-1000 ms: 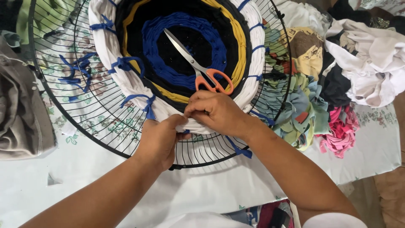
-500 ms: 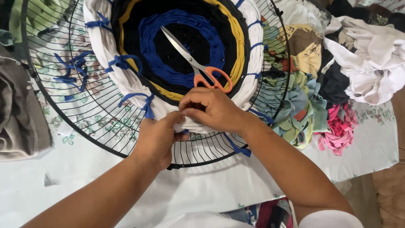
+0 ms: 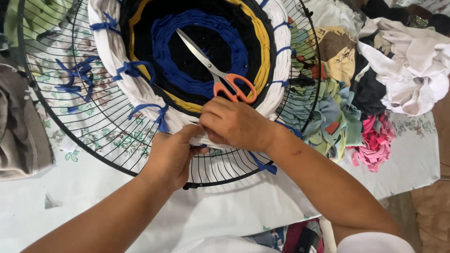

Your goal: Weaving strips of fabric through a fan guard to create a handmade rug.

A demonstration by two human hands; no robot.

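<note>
Wire fan guard point(image 3: 93, 136) lies flat on the table cloth point(image 3: 225, 211); woven round mat point(image 3: 187, 56) sits on it, scissors point(image 3: 220, 77) on the mat's centre, handles toward the person. Left hand point(image 3: 171, 157) and right hand point(image 3: 234, 124) meet at the mat's near edge, touching each other and the outer fabric band point(image 3: 140, 96), just before the scissor handles. Folded cloth point(image 3: 21, 136) lies left of the guard; heap of fabric scraps point(image 3: 337, 117) lies right of it, with a bundle of garments point(image 3: 408, 70) farther right and behind.
</note>
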